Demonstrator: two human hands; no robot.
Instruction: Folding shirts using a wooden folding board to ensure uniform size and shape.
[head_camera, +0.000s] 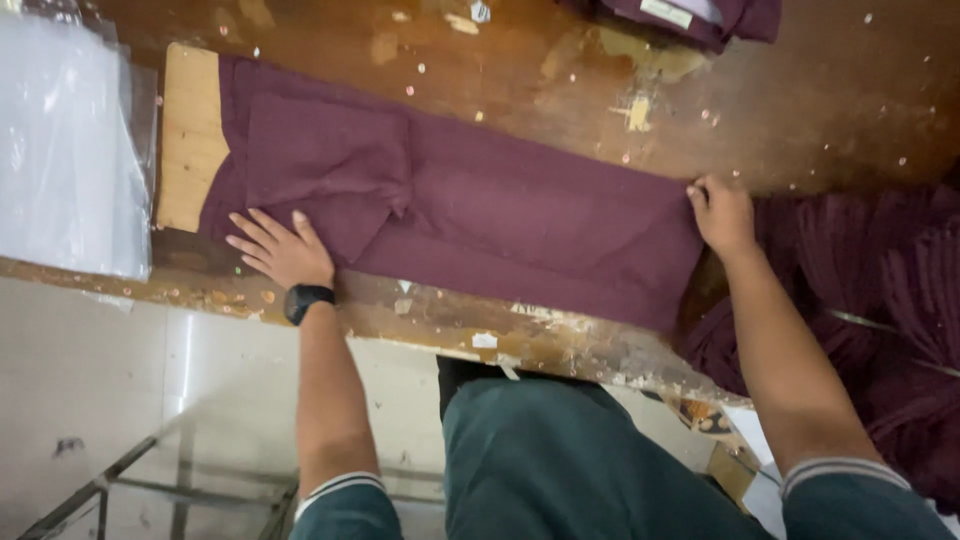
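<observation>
A maroon garment lies folded into a long band across the middle of the frame, on a worn wooden table whose scuffed front edge runs from the left down toward the lower right. The left hand, with a black watch on its wrist, rests flat on the cloth left of centre, fingers spread and holding nothing; pressed down like this it pins the folded flap so the layers stay put. The right hand sits at the right end of the band, fingers curled over the cloth's upper right corner; it looks to be pinching the edge, which would keep the fabric taut and the end square, though the grip itself is partly hidden.

At the left end a pale wooden board shows from under the cloth, seemingly a form that the folds are laid around. Clear plastic bags lie in the upper left of the frame. 1 more folded maroon piece sits at the top edge, and a heap of maroon fabric fills the right side, below the table's end.
</observation>
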